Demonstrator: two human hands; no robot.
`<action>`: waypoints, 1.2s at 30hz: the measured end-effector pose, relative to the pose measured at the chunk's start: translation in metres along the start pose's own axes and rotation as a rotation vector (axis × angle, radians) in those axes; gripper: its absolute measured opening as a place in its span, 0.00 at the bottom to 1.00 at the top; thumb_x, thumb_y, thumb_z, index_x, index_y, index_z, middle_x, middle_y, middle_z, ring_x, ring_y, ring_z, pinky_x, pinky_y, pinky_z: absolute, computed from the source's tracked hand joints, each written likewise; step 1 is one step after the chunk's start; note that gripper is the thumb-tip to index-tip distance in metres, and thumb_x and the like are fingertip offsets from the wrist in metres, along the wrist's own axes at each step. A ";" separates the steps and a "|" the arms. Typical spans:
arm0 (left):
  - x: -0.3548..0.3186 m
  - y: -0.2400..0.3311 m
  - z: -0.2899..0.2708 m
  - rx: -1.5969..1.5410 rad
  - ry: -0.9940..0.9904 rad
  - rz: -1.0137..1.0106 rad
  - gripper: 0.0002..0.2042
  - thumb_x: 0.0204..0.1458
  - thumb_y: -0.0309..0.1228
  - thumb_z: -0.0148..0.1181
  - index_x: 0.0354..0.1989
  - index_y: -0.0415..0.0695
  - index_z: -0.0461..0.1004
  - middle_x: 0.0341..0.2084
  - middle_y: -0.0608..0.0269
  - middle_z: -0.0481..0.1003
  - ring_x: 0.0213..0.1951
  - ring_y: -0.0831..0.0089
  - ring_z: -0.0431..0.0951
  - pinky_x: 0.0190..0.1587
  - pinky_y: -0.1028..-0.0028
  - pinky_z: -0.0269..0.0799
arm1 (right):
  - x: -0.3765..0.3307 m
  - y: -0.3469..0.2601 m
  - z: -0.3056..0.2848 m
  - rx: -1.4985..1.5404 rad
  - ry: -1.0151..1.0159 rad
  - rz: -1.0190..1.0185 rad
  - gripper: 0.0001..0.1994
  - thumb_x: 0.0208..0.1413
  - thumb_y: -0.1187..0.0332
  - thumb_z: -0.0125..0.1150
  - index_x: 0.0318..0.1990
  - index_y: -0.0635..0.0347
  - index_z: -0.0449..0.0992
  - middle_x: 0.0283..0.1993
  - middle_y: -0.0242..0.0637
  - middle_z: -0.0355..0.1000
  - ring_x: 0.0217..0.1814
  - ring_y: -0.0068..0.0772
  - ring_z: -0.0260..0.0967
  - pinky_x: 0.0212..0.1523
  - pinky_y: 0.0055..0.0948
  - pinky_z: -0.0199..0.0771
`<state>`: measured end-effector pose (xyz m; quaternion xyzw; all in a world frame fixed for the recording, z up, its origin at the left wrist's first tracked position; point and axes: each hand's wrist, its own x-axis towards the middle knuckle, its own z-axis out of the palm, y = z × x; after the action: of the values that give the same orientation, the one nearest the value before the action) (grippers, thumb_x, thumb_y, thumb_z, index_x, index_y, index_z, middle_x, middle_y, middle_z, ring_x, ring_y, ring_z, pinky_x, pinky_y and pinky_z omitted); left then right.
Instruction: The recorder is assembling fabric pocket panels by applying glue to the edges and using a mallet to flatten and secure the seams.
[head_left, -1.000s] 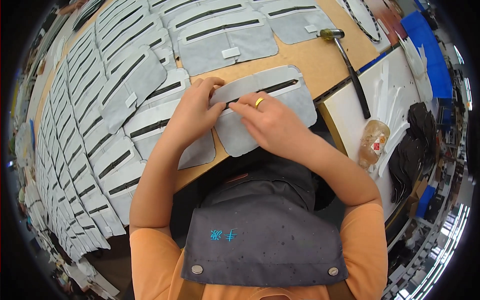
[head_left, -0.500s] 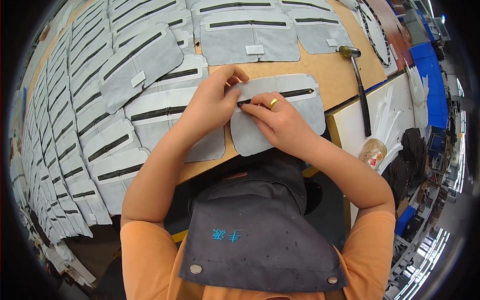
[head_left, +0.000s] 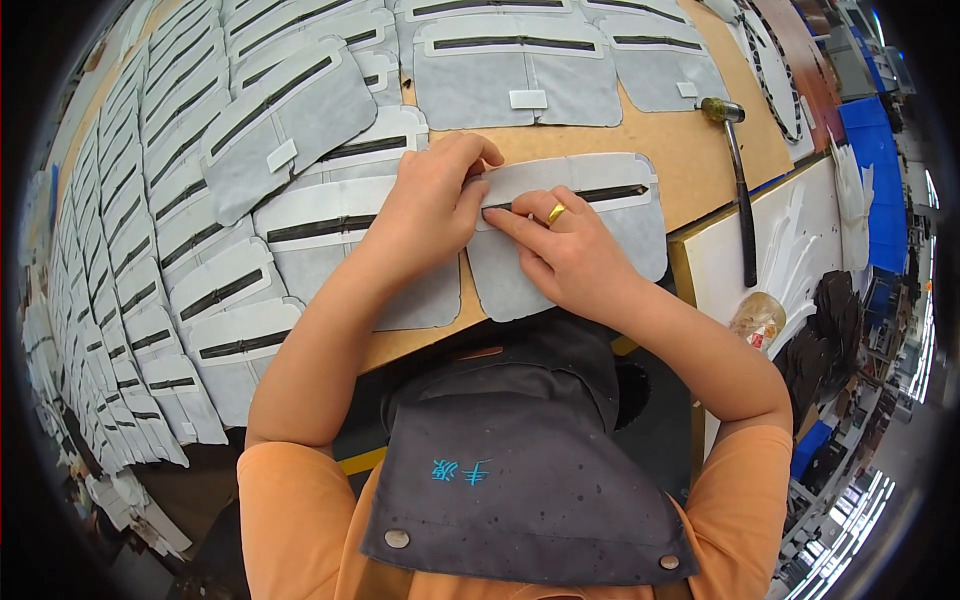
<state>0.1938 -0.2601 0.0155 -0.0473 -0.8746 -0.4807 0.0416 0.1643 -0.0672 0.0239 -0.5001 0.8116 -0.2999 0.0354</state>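
Note:
A grey fabric panel lies at the table's front edge, with a black zipper set in a white-bordered slot along its upper part. My left hand is at the panel's left edge, its fingers curled and its thumb and fingertips closed on that edge. A gold ring is on a finger of my right hand. Its fingertips press together at the zipper's left end, close to my left thumb. My fingers cover that end, so what lies between them is hidden.
Many similar panels overlap across the left and back of the table. A hammer lies to the right, its handle toward me. Beyond it are a white board, a plastic-wrapped item, dark pieces and a blue bin.
The whole view has shifted slightly, so the table appears a little lower and further right. Both hands stay at the panel's left end, with little change in their grip.

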 end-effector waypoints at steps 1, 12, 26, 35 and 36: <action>0.000 0.000 0.001 0.002 -0.007 -0.002 0.09 0.49 0.17 0.54 0.39 0.36 0.70 0.29 0.54 0.73 0.32 0.65 0.73 0.36 0.70 0.70 | 0.000 -0.001 0.000 -0.051 -0.009 -0.035 0.22 0.43 0.80 0.56 0.50 0.58 0.75 0.41 0.36 0.67 0.39 0.38 0.63 0.44 0.33 0.68; 0.003 0.003 -0.002 0.051 -0.017 -0.022 0.08 0.48 0.18 0.54 0.38 0.37 0.70 0.29 0.58 0.69 0.31 0.69 0.69 0.35 0.72 0.67 | -0.004 -0.001 0.001 -0.221 -0.037 -0.057 0.22 0.42 0.76 0.56 0.50 0.52 0.74 0.40 0.32 0.67 0.40 0.34 0.64 0.42 0.32 0.69; -0.017 0.046 0.028 0.474 -0.069 0.245 0.08 0.50 0.25 0.58 0.39 0.41 0.72 0.39 0.57 0.70 0.43 0.58 0.70 0.47 0.63 0.63 | 0.008 0.076 -0.054 -0.187 0.089 0.126 0.13 0.47 0.73 0.61 0.43 0.57 0.74 0.37 0.38 0.70 0.42 0.40 0.67 0.45 0.34 0.67; -0.015 0.040 0.088 0.461 0.140 0.411 0.15 0.48 0.23 0.57 0.47 0.41 0.70 0.45 0.58 0.68 0.46 0.59 0.69 0.46 0.64 0.64 | 0.035 0.068 -0.068 -0.290 -0.152 0.224 0.14 0.47 0.70 0.63 0.43 0.56 0.72 0.33 0.34 0.69 0.46 0.37 0.65 0.52 0.35 0.58; -0.014 0.043 0.087 0.490 0.109 0.363 0.16 0.48 0.24 0.58 0.47 0.41 0.70 0.45 0.57 0.68 0.46 0.59 0.68 0.47 0.64 0.63 | 0.036 0.065 -0.068 -0.370 0.080 0.104 0.12 0.49 0.68 0.62 0.42 0.55 0.72 0.34 0.35 0.70 0.46 0.37 0.66 0.52 0.37 0.57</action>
<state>0.2109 -0.1646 0.0031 -0.1655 -0.9382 -0.2419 0.1839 0.0704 -0.0458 0.0546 -0.4434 0.8783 -0.1629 -0.0738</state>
